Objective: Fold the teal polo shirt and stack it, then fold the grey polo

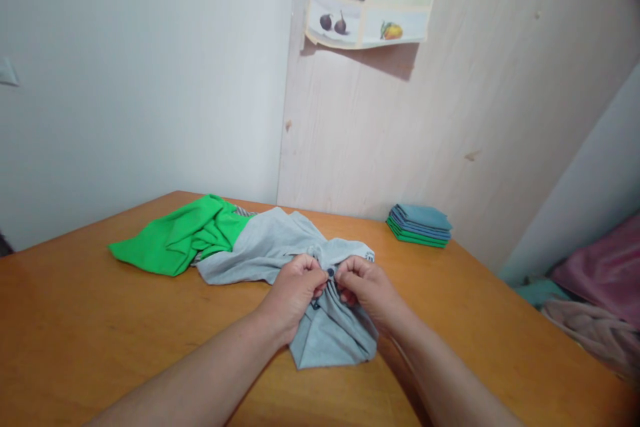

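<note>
Slipping may be caused by bunching: before the tabletop's far edge (pixel 353 223), grey cloth (pixel 270 247) is fingertip-pinched by left hand (pixel 295 288) and right hand (pixel 367 288).

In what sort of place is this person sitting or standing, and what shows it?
Probably a room in a home, though a small workroom is possible: a stack of folded cloth sits on a brown table, and a sheet of fruit pictures hangs on the wall.

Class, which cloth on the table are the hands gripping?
The grey cloth, pinched by the left hand and right hand; they touch neither the crumpled green cloth nor the folded stack.
</note>
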`<action>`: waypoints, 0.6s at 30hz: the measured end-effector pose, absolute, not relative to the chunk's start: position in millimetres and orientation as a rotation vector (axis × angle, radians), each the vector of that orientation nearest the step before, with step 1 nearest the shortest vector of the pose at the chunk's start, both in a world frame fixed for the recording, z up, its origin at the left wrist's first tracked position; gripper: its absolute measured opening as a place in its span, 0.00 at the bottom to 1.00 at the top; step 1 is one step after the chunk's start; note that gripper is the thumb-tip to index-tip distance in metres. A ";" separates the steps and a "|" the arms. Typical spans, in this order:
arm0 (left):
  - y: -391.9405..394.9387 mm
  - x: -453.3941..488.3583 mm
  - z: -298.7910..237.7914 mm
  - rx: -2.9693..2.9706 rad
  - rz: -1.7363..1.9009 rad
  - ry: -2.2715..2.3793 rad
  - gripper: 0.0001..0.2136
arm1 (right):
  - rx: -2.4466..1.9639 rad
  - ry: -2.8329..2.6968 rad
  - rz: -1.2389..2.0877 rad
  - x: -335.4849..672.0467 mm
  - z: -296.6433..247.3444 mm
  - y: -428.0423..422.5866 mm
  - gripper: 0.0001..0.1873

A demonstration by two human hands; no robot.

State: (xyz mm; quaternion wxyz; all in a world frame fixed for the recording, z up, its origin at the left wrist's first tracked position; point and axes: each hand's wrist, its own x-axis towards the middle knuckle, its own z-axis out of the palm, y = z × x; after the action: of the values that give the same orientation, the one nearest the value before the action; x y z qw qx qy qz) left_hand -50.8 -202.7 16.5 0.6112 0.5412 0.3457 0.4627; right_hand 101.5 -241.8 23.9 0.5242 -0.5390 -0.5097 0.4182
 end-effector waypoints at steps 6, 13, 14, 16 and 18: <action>-206.8 -49.6 17.1 1.349 1.094 0.840 0.05 | -1.291 -1.254 1.009 100.4 22.5 -243.5 0.14; -207.7 -46.0 13.3 1.509 1.181 0.889 0.05 | -1.368 -1.357 0.914 106.2 16.3 -242.4 0.11; -207.4 -46.0 13.0 1.530 1.181 0.894 0.05 | -1.382 -1.366 0.895 106.2 16.0 -242.3 0.10; -207.2 -46.4 12.8 1.560 1.164 0.901 0.05 | -1.409 -1.382 0.854 105.6 15.8 -242.3 0.09; -207.8 -47.1 13.2 1.588 1.137 0.914 0.05 | -1.440 -1.393 0.817 104.9 15.6 -242.6 0.08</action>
State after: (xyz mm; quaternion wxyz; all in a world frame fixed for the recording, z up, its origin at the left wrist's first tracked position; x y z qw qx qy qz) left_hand -47.1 -207.8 13.2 0.4730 0.6487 0.3737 0.4646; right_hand 104.9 -242.6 15.6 0.4698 -0.5875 -0.5683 0.3333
